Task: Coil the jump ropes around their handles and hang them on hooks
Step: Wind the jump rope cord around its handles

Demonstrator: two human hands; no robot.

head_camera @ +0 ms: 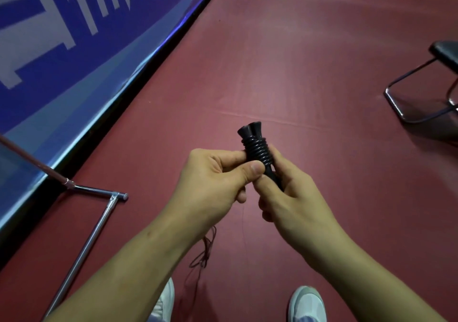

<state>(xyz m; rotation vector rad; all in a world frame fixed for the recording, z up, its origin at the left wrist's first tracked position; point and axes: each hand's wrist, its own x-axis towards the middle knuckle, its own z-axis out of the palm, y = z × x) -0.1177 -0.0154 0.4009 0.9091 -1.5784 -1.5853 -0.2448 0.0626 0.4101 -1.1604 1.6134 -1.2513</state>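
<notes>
Handles (249, 130): two black jump-rope handles held side by side as one bundle; flared ends up, tilted a little away from me; I place everything else from this bundle.
Rope coil (256, 149): black rope wound in tight turns round both handles, just under the flared ends; the turns lie close, touching one another.
Left hand (210, 180): comes to the handles from their left; my thumb presses on the lowest turns of the coil with a finger behind them, so I pinch the coil; my other fingers are curled under.
Right hand (290, 195): below and to the right of the coil; my fingers are wrapped round the lower part of the handles and clamped on them; the handles' bottom ends are hidden in my palm.
Loose cord (205, 247): thin dark strands below the handles, between my forearms, looping near my left wrist; I cannot tell whether they join the coil.
Floor (297, 61): dark red, under the handles on every side; a faint seam crosses it just beyond them.
Barrier (62, 49): blue with pale lettering, well to the left of the handles, running off diagonally.
Metal frame (99, 222): chrome tubes low to the left of the handles, beside the barrier's foot.
Chair (446, 53): black seat on a bent tube base, far to the right of the handles and beyond them.
Shoes (307, 304): pale, below the handles at the bottom edge; one is partly hidden by my left forearm.
</notes>
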